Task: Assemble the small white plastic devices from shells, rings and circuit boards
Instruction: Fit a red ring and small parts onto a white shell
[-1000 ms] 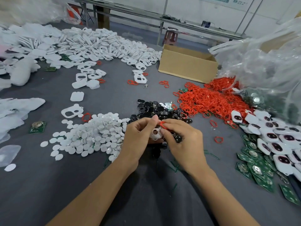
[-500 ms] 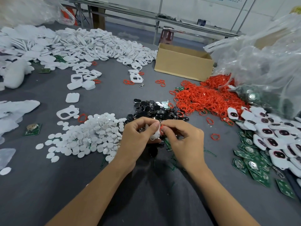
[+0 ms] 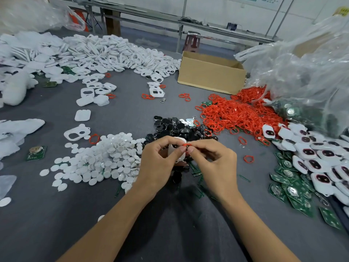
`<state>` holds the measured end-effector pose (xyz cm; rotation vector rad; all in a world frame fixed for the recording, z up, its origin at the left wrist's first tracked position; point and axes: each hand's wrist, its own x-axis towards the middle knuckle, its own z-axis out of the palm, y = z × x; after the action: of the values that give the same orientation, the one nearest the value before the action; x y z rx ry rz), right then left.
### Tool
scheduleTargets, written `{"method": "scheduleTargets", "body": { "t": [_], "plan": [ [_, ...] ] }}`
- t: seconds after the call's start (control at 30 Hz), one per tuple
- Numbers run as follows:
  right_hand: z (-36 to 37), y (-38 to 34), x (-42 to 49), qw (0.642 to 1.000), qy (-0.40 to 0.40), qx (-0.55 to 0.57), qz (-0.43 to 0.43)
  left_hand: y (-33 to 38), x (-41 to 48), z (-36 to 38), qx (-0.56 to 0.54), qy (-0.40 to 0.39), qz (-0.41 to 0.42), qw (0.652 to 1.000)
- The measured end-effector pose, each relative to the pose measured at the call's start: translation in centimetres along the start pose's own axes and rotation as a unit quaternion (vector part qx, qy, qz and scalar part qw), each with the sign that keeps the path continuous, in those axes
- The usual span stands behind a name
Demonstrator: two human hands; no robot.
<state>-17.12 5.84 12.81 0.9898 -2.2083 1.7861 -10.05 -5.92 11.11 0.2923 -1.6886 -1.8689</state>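
Grey table [image 3: 132,114], white shells [image 3: 105,53], red rings [image 3: 236,114], circuit boards [image 3: 290,193], cardboard box [image 3: 209,76]

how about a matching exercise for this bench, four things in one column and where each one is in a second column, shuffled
Things
1. cardboard box
2. red ring pile
3. white disc pile
4. white shell

Places
a. gripped in the left hand while the right hand pinches a red ring against it
b. on the table, left of both hands
c. just right of the black parts
d. at the table's far edge

Pairs: 1-d, 2-c, 3-b, 4-a
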Motion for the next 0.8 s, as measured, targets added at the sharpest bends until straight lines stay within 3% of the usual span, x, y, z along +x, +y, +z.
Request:
{"method": "scheduleTargets", "body": {
  "t": [0.23, 0.6, 0.8],
  "plan": [
    [-0.09, 0.06, 0.12, 0.988, -0.016, 0.114, 0.100, -0.31, 0.01, 0.06, 0.063, 0.006, 0.031, 0.998],
    [-0.04, 0.16, 0.17, 0.973, -0.029, 0.199, 0.118, 0.01, -0.15, 0.05, 0.033, 0.007, -0.003, 0.999],
    [0.10, 0.36, -0.04, 0.978, -0.041, 0.181, 0.097, 0.38, -0.05, -0.12, 0.004, 0.014, -0.001, 1.000]
  ]
}}
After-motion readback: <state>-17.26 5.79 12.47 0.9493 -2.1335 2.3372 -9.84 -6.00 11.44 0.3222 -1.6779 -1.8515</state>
